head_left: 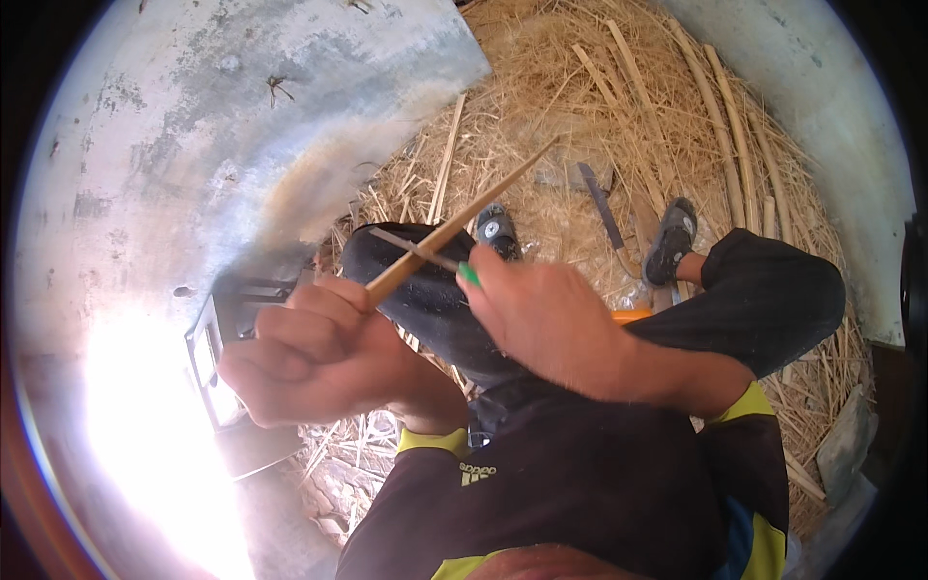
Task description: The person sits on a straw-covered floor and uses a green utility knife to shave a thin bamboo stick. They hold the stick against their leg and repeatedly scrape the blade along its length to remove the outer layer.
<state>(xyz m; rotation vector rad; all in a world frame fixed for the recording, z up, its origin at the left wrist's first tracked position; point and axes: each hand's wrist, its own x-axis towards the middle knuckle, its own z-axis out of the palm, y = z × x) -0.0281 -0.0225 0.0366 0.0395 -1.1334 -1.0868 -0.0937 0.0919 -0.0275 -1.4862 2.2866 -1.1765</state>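
Bamboo strip (454,227) juts up-right from closed left grip (319,353); right grip (546,319) clasps knife (416,248).

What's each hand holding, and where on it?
Left hand grips the bamboo strip at its near end. Right hand holds a green-handled knife by the handle.

Rough outdoor craft spot, ground-level bamboo or cane splitting area, not an indoor shop. Evidence, all relative to the straw heap (580,126): loose dry straw and shavings cover the ground, no bench. Long split cane lengths (720,126) lie on the heap's right side. A flat blade tool (604,208) lies in the straw near its middle. Bare, stained concrete (232,106) borders the heap on the left, more pale concrete (822,106) on the right. Person sits right on the heap, sandalled feet (672,242) in the straw. Hard sunlight glare lower left of the heap.
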